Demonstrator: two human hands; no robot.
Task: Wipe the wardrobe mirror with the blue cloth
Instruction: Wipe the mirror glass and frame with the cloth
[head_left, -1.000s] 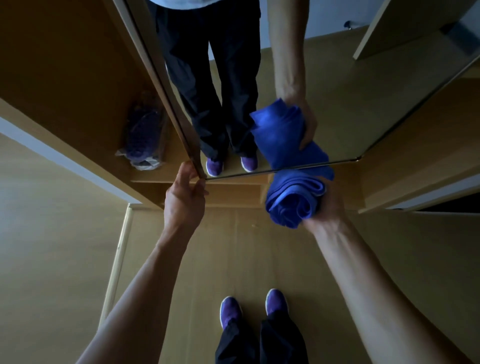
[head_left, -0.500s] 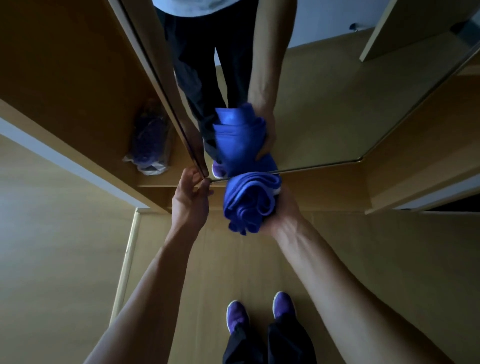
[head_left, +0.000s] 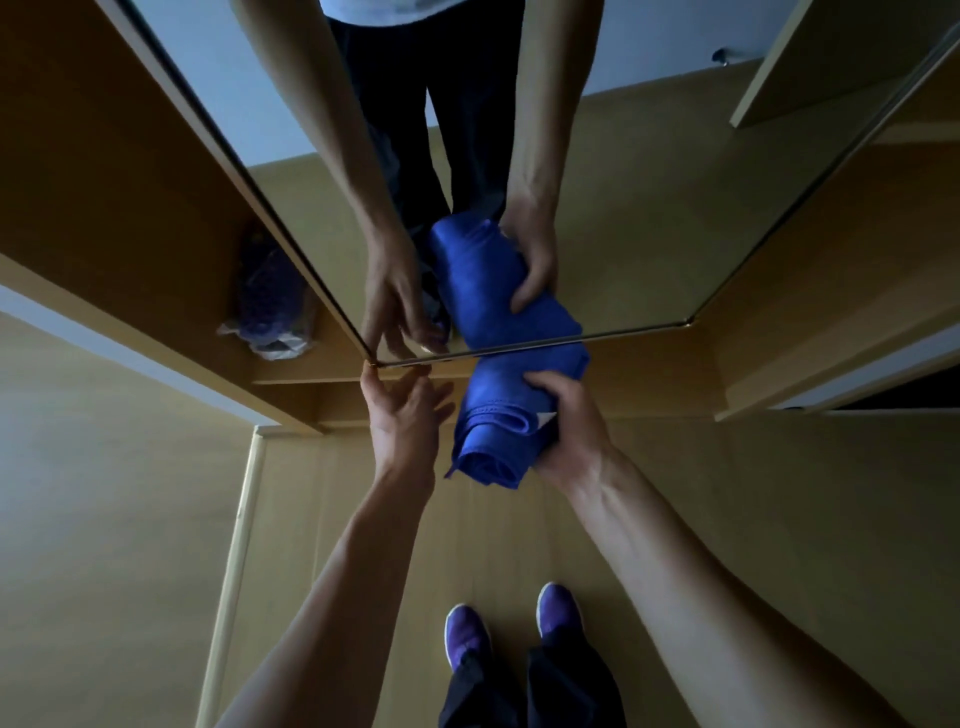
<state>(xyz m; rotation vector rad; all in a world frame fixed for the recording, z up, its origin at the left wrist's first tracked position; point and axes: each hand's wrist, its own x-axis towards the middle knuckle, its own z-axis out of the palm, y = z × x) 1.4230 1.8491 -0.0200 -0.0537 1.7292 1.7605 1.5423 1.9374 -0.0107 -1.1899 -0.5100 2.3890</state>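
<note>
The wardrobe mirror (head_left: 649, 218) is a tall door panel with a thin gold frame, seen from above down to its bottom edge. My right hand (head_left: 563, 431) grips the rolled blue cloth (head_left: 501, 421), whose far end presses against the mirror's bottom edge. My left hand (head_left: 402, 410) has its fingers spread, fingertips touching the mirror's lower left corner. It holds nothing. Both hands and the cloth are reflected in the glass.
An open wardrobe compartment (head_left: 130, 197) lies left of the mirror, with a plastic-wrapped purple item (head_left: 270, 301) on its floor. Wooden floor stretches below, where my purple shoes (head_left: 514, 623) stand. A pale skirting strip (head_left: 234, 561) runs along the left.
My right hand carried the cloth left along the mirror's bottom edge, then slightly back right. My left hand loosened from the door's corner and its fingers spread. The camera moved closer.
</note>
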